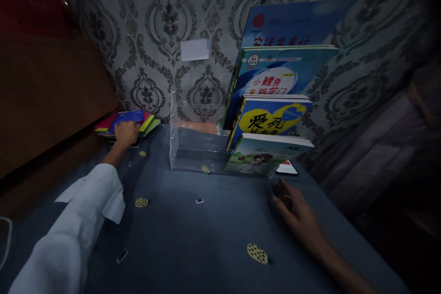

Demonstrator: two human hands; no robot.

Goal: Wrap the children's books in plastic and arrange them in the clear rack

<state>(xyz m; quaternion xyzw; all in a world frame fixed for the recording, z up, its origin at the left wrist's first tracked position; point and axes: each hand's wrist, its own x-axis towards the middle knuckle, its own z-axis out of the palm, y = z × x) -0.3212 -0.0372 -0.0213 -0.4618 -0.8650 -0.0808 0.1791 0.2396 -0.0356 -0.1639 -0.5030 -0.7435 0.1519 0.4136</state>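
My left hand reaches to a pile of thin books at the back left. Its fingers curl over the blue book on top, and their tips are partly hidden. Under that one lie books with pink, yellow and green edges. At the right, my right hand rests by the table edge, thumb and fingers apart in a loose curve. Something dark or a shadow shows between them; I cannot tell which. Just beyond stands a clear acrylic book rack, its right side filled by several upright picture books in stepped rows.
An orange book lies low behind the rack's left part. A phone lies by the rack's right end. The blue-grey tablecloth has pineapple prints. A brown wooden piece borders the left, and patterned wallpaper stands behind.
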